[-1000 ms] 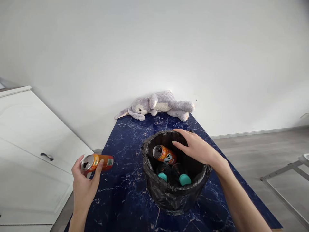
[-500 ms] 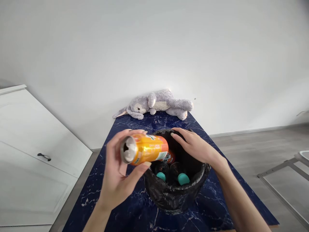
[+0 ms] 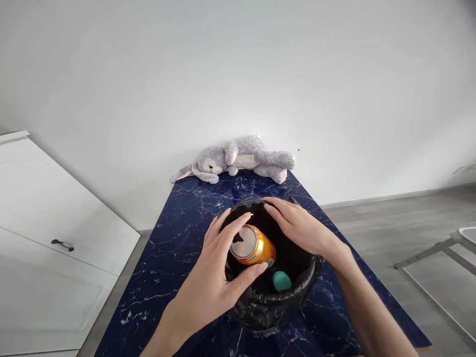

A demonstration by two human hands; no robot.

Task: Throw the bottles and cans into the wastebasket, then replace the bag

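Note:
An orange drink can (image 3: 262, 246), its tab hole facing me, lies tilted inside the mouth of a bin lined with a black bag (image 3: 260, 317). My left hand (image 3: 211, 270) is over the bin's left side, fingers and thumb spread around the can. The thumb overlaps the can's lower edge, while a gap shows between the index fingertip and the can. My right hand (image 3: 303, 228) rests open on the bin's far right rim. Below the can, a teal bottle cap (image 3: 281, 281) shows in the bin; most of the other contents are hidden.
The bin stands on a dark blue marbled table (image 3: 148, 282). A grey plush rabbit (image 3: 238, 158) lies at the table's far end by the white wall. To the left is a white cabinet (image 3: 59, 282); a metal frame (image 3: 427, 287) stands on the floor at right.
My left hand has turned over and moved right, taking the can down into the bin. Its fingers now spread around the can. My right hand stays on the rim.

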